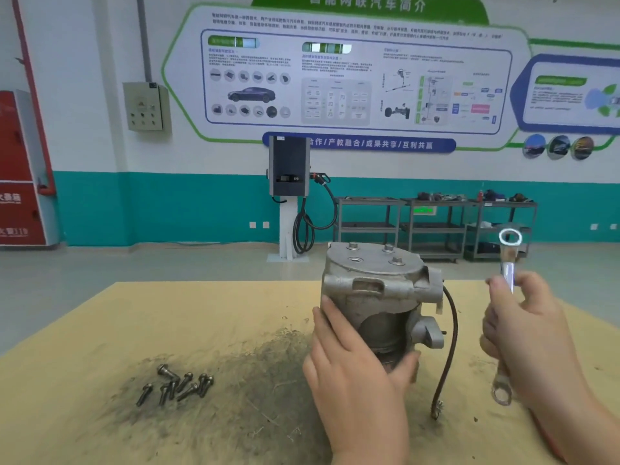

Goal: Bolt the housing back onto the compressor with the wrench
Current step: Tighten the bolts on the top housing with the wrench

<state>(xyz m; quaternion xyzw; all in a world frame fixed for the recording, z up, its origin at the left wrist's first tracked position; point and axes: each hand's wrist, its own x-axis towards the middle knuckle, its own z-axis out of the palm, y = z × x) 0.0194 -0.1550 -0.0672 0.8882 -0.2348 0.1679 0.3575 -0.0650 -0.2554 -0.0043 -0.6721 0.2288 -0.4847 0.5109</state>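
Observation:
A grey metal compressor point(375, 297) stands upright on the yellow table, its housing cap point(372, 263) on top with three bolt heads showing. My left hand point(352, 357) grips the compressor's lower body from the front left. To the right, my right hand point(526, 327) holds a shiny ring wrench point(508, 263) by its shaft, upright in the air and apart from the compressor. One ring end points up, the other point(501, 392) hangs below my palm. A dark cable point(448, 350) trails from the compressor down to the table.
Several loose dark bolts point(177, 384) lie on a grimy patch at the table's left front. The yellow table point(100, 330) ends just behind the compressor. Beyond it are a charging post point(289, 182) and metal shelving carts point(436, 223) along the wall.

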